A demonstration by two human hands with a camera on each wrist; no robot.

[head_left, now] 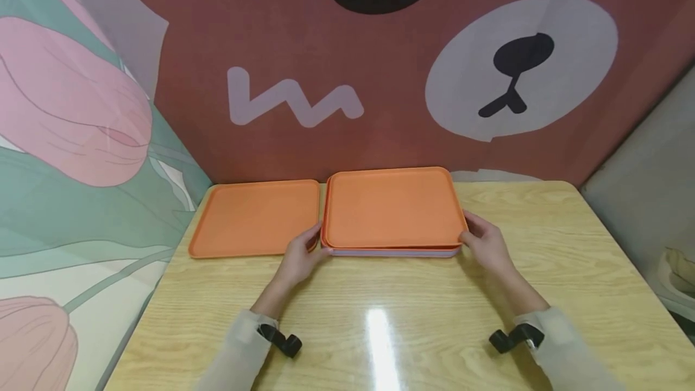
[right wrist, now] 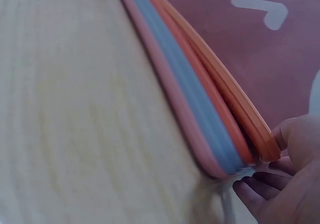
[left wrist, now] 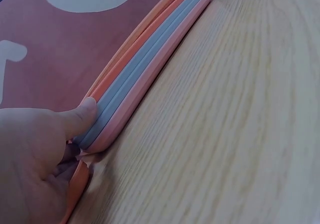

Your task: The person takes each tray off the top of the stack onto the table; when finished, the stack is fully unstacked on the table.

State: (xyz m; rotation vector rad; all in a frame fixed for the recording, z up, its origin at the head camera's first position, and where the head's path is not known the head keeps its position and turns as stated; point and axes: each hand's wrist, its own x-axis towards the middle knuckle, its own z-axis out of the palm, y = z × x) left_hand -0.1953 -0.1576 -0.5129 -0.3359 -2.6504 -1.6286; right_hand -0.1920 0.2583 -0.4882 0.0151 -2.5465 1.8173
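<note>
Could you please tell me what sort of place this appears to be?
Probably an indoor tabletop workspace, perhaps a corner dressed for filming: a wood-grain table holds a stack of trays, and a large cartoon backdrop rises behind it.

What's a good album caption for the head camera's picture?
Right hand pinches the top orange tray, left hand touching a corner of the tray stack.

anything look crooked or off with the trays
Yes: the top orange tray sits askew on the stack. Its right end is raised, leaving a wedge-shaped gap above the red tray, seemingly because the right hand pinches that corner. No damage or spill stands out.
</note>
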